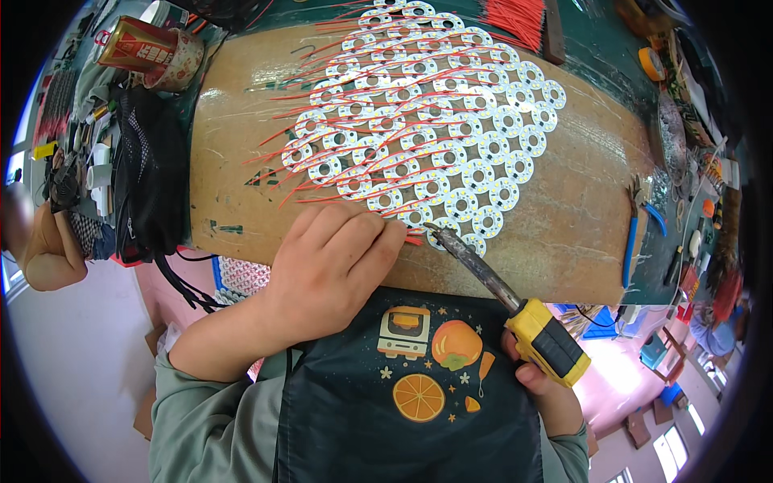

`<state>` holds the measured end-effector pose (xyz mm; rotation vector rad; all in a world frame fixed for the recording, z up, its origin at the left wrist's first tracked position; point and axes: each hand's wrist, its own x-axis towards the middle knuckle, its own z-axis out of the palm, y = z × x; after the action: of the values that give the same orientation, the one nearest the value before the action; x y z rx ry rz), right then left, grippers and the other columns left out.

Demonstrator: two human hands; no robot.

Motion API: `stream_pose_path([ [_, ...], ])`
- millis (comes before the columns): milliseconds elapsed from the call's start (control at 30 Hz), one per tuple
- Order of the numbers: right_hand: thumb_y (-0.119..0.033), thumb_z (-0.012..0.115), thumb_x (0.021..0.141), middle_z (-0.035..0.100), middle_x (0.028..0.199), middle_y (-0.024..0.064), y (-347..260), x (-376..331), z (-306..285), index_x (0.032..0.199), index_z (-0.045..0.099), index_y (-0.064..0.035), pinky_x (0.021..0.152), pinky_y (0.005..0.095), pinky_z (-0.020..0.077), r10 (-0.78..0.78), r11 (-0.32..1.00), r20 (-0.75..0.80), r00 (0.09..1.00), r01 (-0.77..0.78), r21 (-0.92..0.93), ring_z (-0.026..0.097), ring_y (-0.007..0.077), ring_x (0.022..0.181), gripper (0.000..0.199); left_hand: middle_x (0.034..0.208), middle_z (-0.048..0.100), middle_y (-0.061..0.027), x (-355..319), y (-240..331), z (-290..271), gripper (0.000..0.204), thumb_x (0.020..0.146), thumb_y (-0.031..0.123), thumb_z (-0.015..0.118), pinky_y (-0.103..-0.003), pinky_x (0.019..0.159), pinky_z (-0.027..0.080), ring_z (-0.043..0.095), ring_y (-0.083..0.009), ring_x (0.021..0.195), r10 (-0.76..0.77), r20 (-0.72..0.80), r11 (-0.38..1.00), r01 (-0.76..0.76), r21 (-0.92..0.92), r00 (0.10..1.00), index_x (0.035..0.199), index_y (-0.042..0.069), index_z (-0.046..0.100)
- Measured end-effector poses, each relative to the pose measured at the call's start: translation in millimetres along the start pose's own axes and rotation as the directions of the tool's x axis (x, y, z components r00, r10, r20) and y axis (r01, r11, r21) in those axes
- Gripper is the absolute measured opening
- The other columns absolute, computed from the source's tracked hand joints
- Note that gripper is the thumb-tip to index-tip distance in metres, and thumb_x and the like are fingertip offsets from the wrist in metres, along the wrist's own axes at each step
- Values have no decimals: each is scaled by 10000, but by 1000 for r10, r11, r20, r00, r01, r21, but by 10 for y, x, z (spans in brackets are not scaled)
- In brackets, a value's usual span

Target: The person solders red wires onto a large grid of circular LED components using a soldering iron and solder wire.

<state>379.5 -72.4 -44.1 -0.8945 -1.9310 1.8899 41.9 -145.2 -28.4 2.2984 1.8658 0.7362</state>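
Observation:
A sheet of joined white ring-shaped LED boards lies on the brown work board. Thin red wires stretch leftward across many of the rings. My left hand is closed near the sheet's lower edge, its fingertips pinching red wires whose ends show beside the fingers. My right hand, partly hidden behind the handle, grips a yellow-and-black soldering iron. The iron's bent tip is over a ring at the near edge, close to my left fingertips; whether it touches cannot be made out.
Blue-handled pliers lie at the board's right edge. A bundle of red wires sits at the far side beside a dark bar. A cup with a can and a black bag are at left. Another person sits further left.

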Motion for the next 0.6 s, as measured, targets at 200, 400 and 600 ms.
stream_pose_path([
  [200,-471,771,846,583,668,47,104,-82,-32,732,609,-108,537,361,456,-7,999,27,1000,8,-31,594,278,578,413,979,639,-89,-4,-13,14,400,671,-2,717,-387,779,524,650,-275,893,4,-20,1000,-4,-14,1000,1071,8,710],
  [400,-479,762,857,584,667,39,65,-42,8,729,608,-115,535,360,455,-15,1000,-3,1000,15,-22,591,270,571,415,972,631,-94,-10,-15,8,407,662,-26,719,-392,790,537,648,-280,892,1,-6,1000,-2,-22,1000,1068,4,703],
  [600,-481,748,865,603,689,42,107,-82,-5,746,622,-110,542,361,465,1,1000,18,1000,-1,-25,614,273,600,410,964,624,-91,-16,-11,18,405,661,-38,718,-391,791,535,644,-281,891,-7,3,1000,7,-20,1000,1063,5,697],
])
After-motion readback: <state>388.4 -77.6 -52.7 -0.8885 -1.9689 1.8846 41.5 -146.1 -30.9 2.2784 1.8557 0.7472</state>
